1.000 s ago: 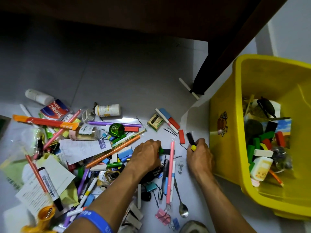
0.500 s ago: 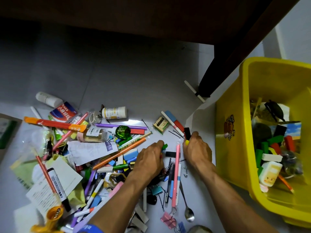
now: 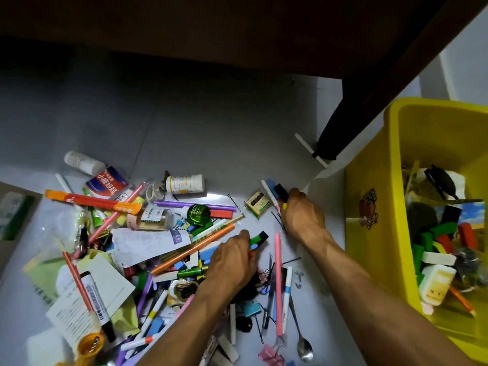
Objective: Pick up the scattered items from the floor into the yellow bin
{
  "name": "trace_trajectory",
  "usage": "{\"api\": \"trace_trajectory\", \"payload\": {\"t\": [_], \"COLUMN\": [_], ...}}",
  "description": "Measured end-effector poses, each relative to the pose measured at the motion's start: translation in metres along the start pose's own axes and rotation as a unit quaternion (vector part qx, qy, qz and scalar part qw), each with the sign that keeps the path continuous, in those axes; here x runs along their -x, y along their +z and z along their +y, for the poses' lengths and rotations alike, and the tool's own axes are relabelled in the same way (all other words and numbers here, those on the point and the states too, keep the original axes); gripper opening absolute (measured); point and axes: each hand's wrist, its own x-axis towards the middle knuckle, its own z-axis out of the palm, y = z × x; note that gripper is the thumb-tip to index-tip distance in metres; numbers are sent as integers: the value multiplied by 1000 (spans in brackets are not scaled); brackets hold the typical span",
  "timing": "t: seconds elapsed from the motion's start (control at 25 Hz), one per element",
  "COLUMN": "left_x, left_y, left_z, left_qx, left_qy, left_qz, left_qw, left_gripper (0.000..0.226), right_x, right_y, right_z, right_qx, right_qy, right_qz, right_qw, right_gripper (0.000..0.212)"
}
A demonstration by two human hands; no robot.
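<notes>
A heap of scattered items covers the floor: pens, coloured blocks, clips, papers and a white pill bottle [image 3: 184, 184]. My left hand [image 3: 233, 262] lies on the heap and grips small blocks, green [image 3: 255, 239], black and blue ones showing past its fingers. My right hand [image 3: 301, 212] reaches further back and holds small blocks, a black one [image 3: 280, 192] and a yellow one [image 3: 284, 206] sticking out of its grip, beside a blue block [image 3: 270, 184]. The yellow bin [image 3: 369, 180] stands at the right, holding blocks, a white bottle and other things.
A dark table leg [image 3: 343, 122] comes down between the heap and the bin, with a white stick [image 3: 310, 150] at its foot. A pink pen [image 3: 278, 281] and a spoon [image 3: 303, 344] lie between my forearms. A small patterned box [image 3: 257, 205] sits left of my right hand.
My right hand has moved back and away from me, toward the blue block, carrying the black and yellow blocks. My left hand has gathered more blocks; a black one now shows beside the green.
</notes>
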Motion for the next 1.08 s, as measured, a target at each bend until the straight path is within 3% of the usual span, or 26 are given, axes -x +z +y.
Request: {"api": "trace_trajectory", "payload": {"t": [0.16,0.36,0.52,0.64,0.76,0.96,1.08], "left_x": [9,6,-4,-37,-55,-60,-59], "left_y": [-10,-22,-42,-62,-66,-59,-55], "left_z": [-14,-18,-27,-37,-44,-54,-53], "left_qx": [97,144,33,-113,-251,-283,-305], "left_qy": [-114,-174,-137,-84,-39,-17,-4], "left_qz": [-14,57,103,22,-45,-40,-49], "left_qw": [989,973,985,990,966,958,951], "left_gripper": [54,39,21,26,41,52,49], "right_x": [25,7,-17,-9,-4,-19,-22], "right_y": [9,-8,-4,7,12,8,10], "right_z": [-2,-19,-33,-38,-37,-33,-32], "right_qx": [24,-44,-55,-52,-76,-116,-73], "right_qy": [-5,1,45,24,22,69,58], "right_qz": [-15,85,-10,9,29,25,-10], "right_qw": [1000,995,997,998,996,991,996], "right_gripper": [15,22,30,26,26,19,30]}}
